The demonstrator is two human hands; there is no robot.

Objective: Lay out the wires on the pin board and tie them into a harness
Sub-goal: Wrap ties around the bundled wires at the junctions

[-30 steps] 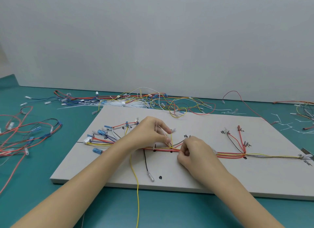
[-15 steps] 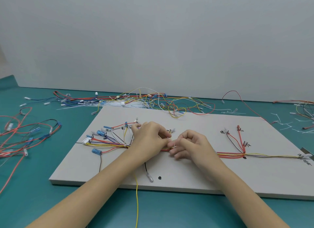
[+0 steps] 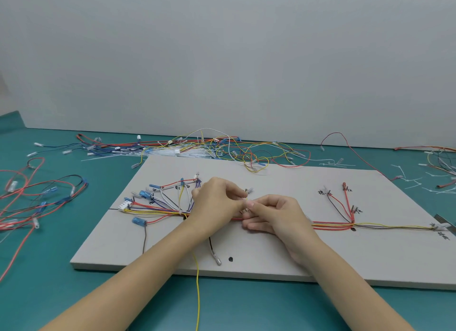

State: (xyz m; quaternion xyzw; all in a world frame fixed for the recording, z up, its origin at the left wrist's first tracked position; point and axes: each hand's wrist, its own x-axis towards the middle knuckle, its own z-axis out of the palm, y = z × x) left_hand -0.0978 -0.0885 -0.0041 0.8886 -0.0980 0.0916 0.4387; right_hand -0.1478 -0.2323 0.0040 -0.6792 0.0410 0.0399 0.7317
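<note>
Both hands together over the middle of the pin board [image 3: 271, 256]: left hand [image 3: 217, 202] and right hand [image 3: 274, 214] fingertips meeting, pinching something tiny, unclear what. Wires [image 3: 330, 225] flat across the pin board.

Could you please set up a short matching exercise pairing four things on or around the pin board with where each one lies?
Things:
1. white connector
2. long yellow wire
3. loose wire pile
4. hands

Places:
A. behind the board's far edge
B. hanging over the board's near edge
C. board's left end
D. meeting at the bundle's middle

Pairs: 1-C, 2-B, 3-A, 4-D
</note>
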